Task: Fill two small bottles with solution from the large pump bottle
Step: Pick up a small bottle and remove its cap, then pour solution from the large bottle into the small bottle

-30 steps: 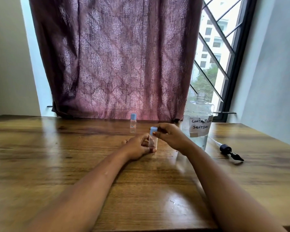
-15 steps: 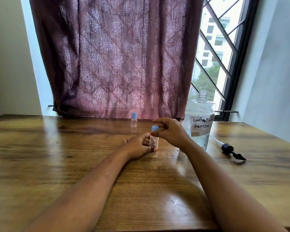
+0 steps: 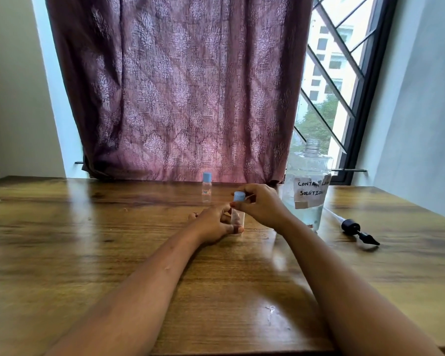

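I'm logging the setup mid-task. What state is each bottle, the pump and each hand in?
Near small bottle: upright on the table, left hand gripping its body.
Blue cap: atop that bottle, pinched by the right hand.
Far small bottle: upright, capped, untouched.
Large bottle: upright, neck open, part full.
Pump: lying on the table, detached.

One wide-angle view from the person's head looks forward and slightly down across the wooden surface (image 3: 62, 253) toward the curtain (image 3: 177, 86) and window (image 3: 332, 73). Both forearms enter from the bottom edge. The left hand (image 3: 211, 224) and right hand (image 3: 262, 204) sit mid-frame.
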{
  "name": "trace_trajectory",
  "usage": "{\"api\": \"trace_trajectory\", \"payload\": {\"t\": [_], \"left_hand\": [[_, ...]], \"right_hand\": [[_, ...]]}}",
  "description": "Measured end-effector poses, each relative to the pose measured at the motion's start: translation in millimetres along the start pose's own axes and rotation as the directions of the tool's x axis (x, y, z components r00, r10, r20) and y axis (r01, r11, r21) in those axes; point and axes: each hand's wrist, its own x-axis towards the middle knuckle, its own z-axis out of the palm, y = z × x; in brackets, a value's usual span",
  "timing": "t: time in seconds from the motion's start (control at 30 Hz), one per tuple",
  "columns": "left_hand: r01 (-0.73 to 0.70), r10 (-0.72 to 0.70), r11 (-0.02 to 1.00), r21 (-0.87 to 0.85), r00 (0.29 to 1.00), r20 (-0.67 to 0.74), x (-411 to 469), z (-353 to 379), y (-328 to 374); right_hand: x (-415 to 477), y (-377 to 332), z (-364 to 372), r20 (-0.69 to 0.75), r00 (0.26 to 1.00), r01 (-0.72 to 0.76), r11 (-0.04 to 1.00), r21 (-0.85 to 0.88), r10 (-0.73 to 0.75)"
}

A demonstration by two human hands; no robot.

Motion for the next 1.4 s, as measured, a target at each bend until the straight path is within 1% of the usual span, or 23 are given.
{"api": "trace_trajectory", "payload": {"t": [0.07,0.13,0.17,0.2,0.23,0.27,0.33,0.37,0.4,0.47,0.57,0.6,0.73,0.8,0.9,0.97,1.03,1.2,1.23,1.3,1.4], "left_hand": [[0.008,-0.008,1.0,-0.001,1.0,-0.005,0,0,-1],[0.009,-0.009,1.0,0.008,1.0,-0.005,0,-1,-1],[0.008,-0.008,1.0,0.014,1.0,-0.006,-1,-1,0],[0.006,-0.006,1.0,0.014,1.0,-0.004,-1,-1,0],[0.004,-0.004,1.0,0.007,1.0,0.0,-1,-1,0],[0.002,-0.002,1.0,-0.002,1.0,0.004,-2,-1,1],[0.005,-0.005,1.0,-0.006,1.0,0.006,-3,-1,2],[0.005,-0.005,1.0,-0.001,1.0,0.002,-2,-1,2],[0.006,-0.006,1.0,0.004,1.0,-0.003,-2,-1,2],[0.012,-0.012,1.0,0.019,1.0,-0.009,-2,-1,2],[0.001,-0.001,1.0,0.022,1.0,-0.019,-1,-1,1],[-0.005,0.005,1.0,0.018,1.0,-0.019,-2,-2,2],[0.001,0.0,0.999,0.035,1.0,-0.03,-2,-3,1],[-0.002,0.004,0.999,0.039,0.999,-0.044,-3,-3,1],[-0.01,0.011,1.0,0.025,0.999,-0.043,-4,-4,0],[-0.005,0.006,1.0,0.02,0.999,-0.04,-4,-4,0],[0.001,0.0,1.0,0.017,0.999,-0.045,-5,-6,1],[0.001,0.004,0.999,0.046,0.996,-0.094,-8,-11,-2],[0.004,0.001,0.999,0.052,0.995,-0.099,-8,-13,-4],[0.012,-0.006,0.998,0.056,0.995,-0.101,-8,-15,-6],[0.001,0.001,1.0,0.022,0.995,-0.103,-8,-15,-7]], "right_hand": [[-2,0,-4,0.085,0.995,-0.064,0.982,0.176,0.05],[-3,0,-7,0.172,0.984,-0.111,0.928,0.357,0.052],[-4,-1,-7,0.202,0.978,-0.131,0.898,0.419,0.048],[-4,-1,-7,0.217,0.975,-0.145,0.886,0.441,0.051],[-4,-1,-6,0.207,0.976,-0.147,0.902,0.405,0.066],[-4,-1,-3,0.166,0.982,-0.136,0.94,0.313,0.086],[-3,-1,2,0.028,0.996,-0.092,0.993,0.078,0.09],[-3,-1,5,-0.03,0.997,-0.073,0.997,0.009,0.073],[-2,-1,6,-0.056,0.997,-0.06,0.998,-0.005,0.06],[-1,1,7,-0.041,0.998,-0.047,0.997,0.062,0.05],[-1,3,0,0.04,0.999,-0.045,0.971,0.234,0.036],[-2,4,-2,0.056,0.998,-0.045,0.962,0.268,0.031],[-2,3,-1,0.078,0.997,-0.039,0.949,0.312,0.015],[-1,1,-2,0.061,0.998,-0.034,0.925,0.377,0.012],[2,-2,-7,-0.031,0.999,-0.003,0.819,0.574,0.025],[3,-1,-9,-0.091,0.995,0.019,0.775,0.631,0.05],[2,3,-9,-0.108,0.989,-0.009,0.774,0.634,0.1],[1,14,-2,-0.023,0.971,-0.183,0.802,0.569,0.238],[1,17,-1,0.003,0.967,-0.217,0.816,0.535,0.255],[0,23,2,0.034,0.96,-0.266,0.872,0.41,0.277],[-2,33,8,-0.027,0.945,-0.312,0.92,0.239,0.327]]}}
